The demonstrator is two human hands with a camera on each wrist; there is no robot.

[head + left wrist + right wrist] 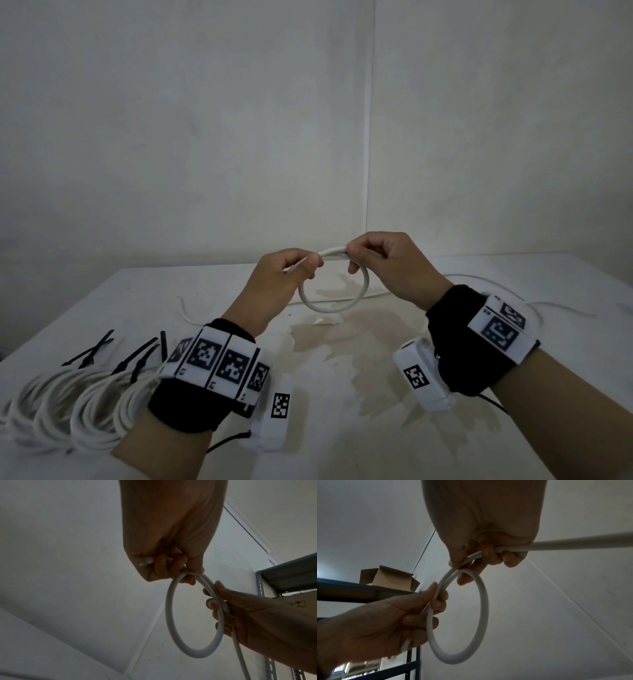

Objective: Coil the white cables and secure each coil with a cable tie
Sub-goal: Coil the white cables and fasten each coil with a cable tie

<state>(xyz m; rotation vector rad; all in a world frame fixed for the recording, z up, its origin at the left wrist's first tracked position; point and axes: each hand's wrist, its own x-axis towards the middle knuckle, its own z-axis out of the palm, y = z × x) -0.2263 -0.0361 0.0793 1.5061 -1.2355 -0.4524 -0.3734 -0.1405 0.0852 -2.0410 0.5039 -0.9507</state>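
Both hands hold a white cable (pixel 334 306) above the table, bent into one round loop (pixel 195 651) (pixel 481 615). My left hand (pixel 301 265) pinches the loop's top left, with the cable's end poking out of the fist (pixel 144 561). My right hand (pixel 356 255) grips the top right, where the loop crosses itself. The cable's free length (pixel 573 545) runs off from the right hand to the table (pixel 486 281). Several finished white coils (pixel 68 407) with black cable ties (pixel 137 356) lie at the near left.
The white table (pixel 342 394) carries a brownish stain at its middle. Another loose white cable end (pixel 183 308) lies at the left. A wall stands close behind. The wrist views show a metal shelf (pixel 291 577) and a cardboard box (pixel 385 577).
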